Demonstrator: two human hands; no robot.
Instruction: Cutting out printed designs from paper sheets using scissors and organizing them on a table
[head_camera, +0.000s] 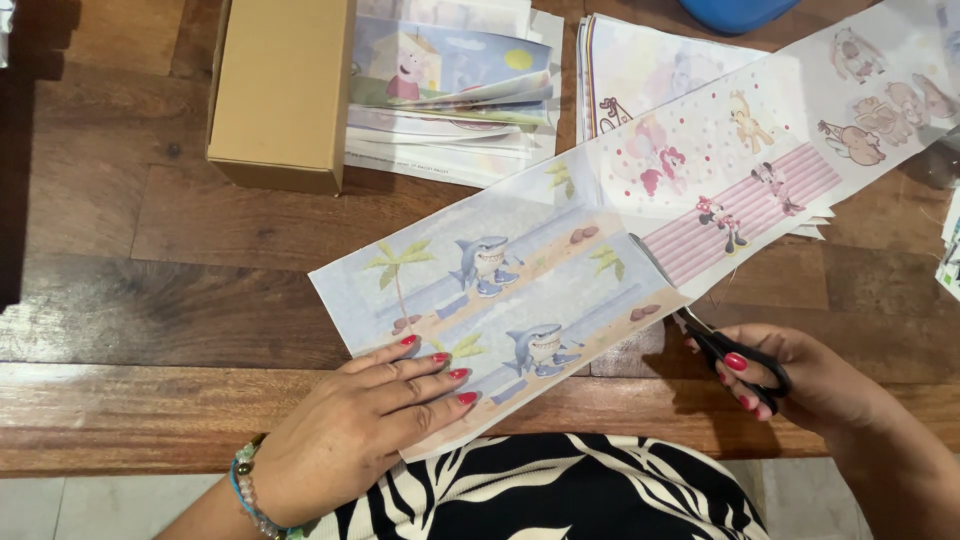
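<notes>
A long printed paper strip (560, 260) with cartoon sharks, palm trees and other cartoon animals lies diagonally across the wooden table (200, 230). My left hand (365, 425) presses flat on the strip's near end, fingers spread, with beaded bracelets on the wrist. My right hand (810, 385) grips black-handled scissors (700, 325), whose blades reach under the strip's lower edge near the seam between the shark print and the pink striped print.
A brown cardboard box (283, 90) stands at the back left. Beside it lies a stack of printed cartoon sheets (450, 90), and another pile (640, 70) sits under the strip. A blue object (735, 12) shows at the top edge.
</notes>
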